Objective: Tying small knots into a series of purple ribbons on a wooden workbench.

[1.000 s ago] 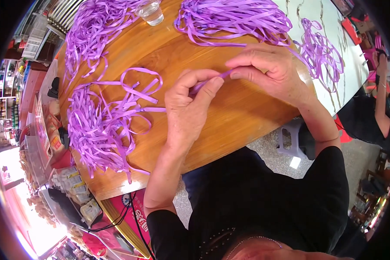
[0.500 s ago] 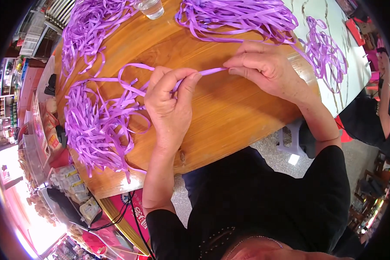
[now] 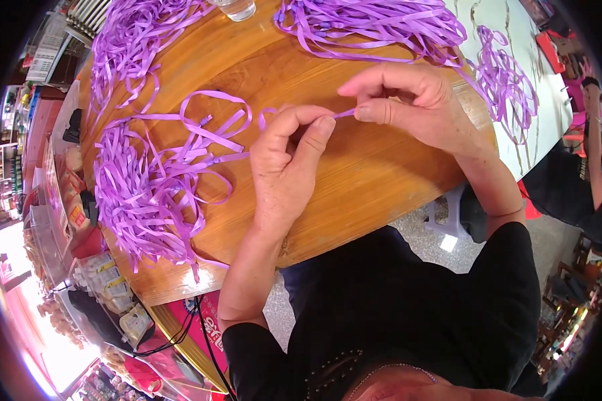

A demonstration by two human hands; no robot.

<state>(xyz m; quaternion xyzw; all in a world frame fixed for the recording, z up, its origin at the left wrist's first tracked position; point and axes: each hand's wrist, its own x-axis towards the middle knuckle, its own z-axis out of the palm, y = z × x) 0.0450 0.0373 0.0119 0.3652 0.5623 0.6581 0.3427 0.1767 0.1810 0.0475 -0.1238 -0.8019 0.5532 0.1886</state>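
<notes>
A short length of purple ribbon [image 3: 344,113] spans the small gap between my two hands, above the wooden table. My left hand [image 3: 284,160] is closed, pinching this ribbon between thumb and forefinger. At its other end, my right hand [image 3: 418,110] holds the ribbon at the thumb tip, with the forefinger arched above it. Loose ribbon loops [image 3: 214,110] trail left from my left hand toward a tangled heap of purple ribbons [image 3: 147,200] on the table's left side. Part of the held ribbon is hidden behind my left fingers.
More purple ribbons lie in a far-left pile [image 3: 137,47], a far bundle [image 3: 374,30] and a loose bunch [image 3: 508,87] on the white marbled surface [image 3: 538,150]. A clear glass [image 3: 237,8] stands at the far edge of view. Another person's arm [image 3: 594,147] shows at right.
My left hand has moved right, closer to my right hand, so the ribbon span between them is shorter. My right forefinger has lifted away from the thumb. The trailing loop has shifted.
</notes>
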